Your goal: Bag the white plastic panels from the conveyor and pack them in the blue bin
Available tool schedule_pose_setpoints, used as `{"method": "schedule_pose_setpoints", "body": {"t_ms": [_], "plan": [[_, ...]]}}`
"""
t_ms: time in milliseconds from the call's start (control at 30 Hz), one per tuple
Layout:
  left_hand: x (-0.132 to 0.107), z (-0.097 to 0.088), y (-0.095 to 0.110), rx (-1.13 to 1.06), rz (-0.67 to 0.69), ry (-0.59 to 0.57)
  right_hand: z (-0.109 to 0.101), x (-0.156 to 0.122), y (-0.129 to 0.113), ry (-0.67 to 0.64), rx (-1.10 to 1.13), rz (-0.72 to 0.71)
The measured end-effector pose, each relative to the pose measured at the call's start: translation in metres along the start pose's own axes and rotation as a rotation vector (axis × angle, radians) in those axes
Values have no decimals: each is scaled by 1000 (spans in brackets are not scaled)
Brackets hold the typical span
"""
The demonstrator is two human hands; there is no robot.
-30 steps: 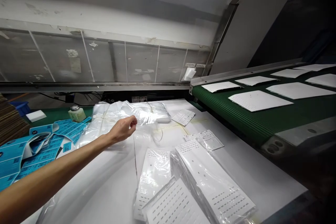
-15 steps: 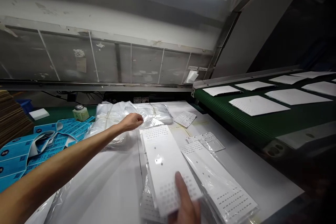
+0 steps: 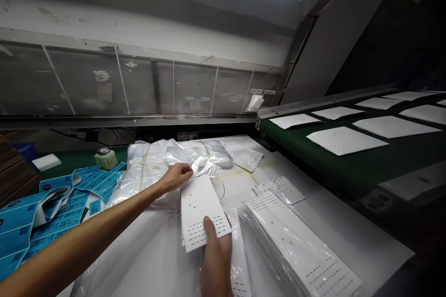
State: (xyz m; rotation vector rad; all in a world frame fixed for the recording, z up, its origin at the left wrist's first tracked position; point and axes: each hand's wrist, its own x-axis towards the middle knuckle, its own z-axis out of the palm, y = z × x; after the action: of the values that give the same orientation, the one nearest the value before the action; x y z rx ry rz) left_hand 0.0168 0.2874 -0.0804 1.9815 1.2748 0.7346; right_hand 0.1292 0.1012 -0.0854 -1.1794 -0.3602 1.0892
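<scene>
White slotted panel (image 3: pixel 198 202): above the white worktop (image 3: pixel 149 250), tilted slightly, far end just beside the left fingertips.
Right hand (image 3: pixel 216 246): clamped on the panel's near end, thumb flat on top, fingers underneath.
Left hand (image 3: pixel 177 177): apart from the right, fingers curled with tips close together; I cannot tell whether they pinch film.
Clear plastic bags (image 3: pixel 142 167): tied bundles, behind and beside the left hand.
Bagged panel (image 3: pixel 296 241): lying to the right, sheathed in film.
Good handling: a light, level hold seems best; sharp corners could snag thin film, and squeezing could bend the panel.
</scene>
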Motion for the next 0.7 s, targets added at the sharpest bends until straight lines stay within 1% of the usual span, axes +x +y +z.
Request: {"method": "schedule_pose_setpoints", "body": {"t_ms": [67, 133, 267, 300, 367, 467, 567, 700], "plan": [[-4, 2, 2, 32, 28, 14, 7, 1, -5, 32, 133, 89], [-8, 3, 2, 65, 44, 36, 14, 0, -5, 79, 239, 140], [-13, 4, -2, 120, 52, 70, 27, -6, 9, 128, 389, 83], [-14, 3, -3, 133, 51, 73, 29, -8, 13, 124, 409, 94], [-15, 0, -6, 161, 49, 80, 30, -12, 20, 109, 424, 165], [-17, -4, -6, 204, 53, 73, 27, -16, 25, 104, 438, 247], [-19, -5, -3, 237, 71, 33, 24, -13, 20, 92, 454, 243], [-21, -4, 3, 274, 102, -19, 24, -3, 12, 190, 437, 223]]}}
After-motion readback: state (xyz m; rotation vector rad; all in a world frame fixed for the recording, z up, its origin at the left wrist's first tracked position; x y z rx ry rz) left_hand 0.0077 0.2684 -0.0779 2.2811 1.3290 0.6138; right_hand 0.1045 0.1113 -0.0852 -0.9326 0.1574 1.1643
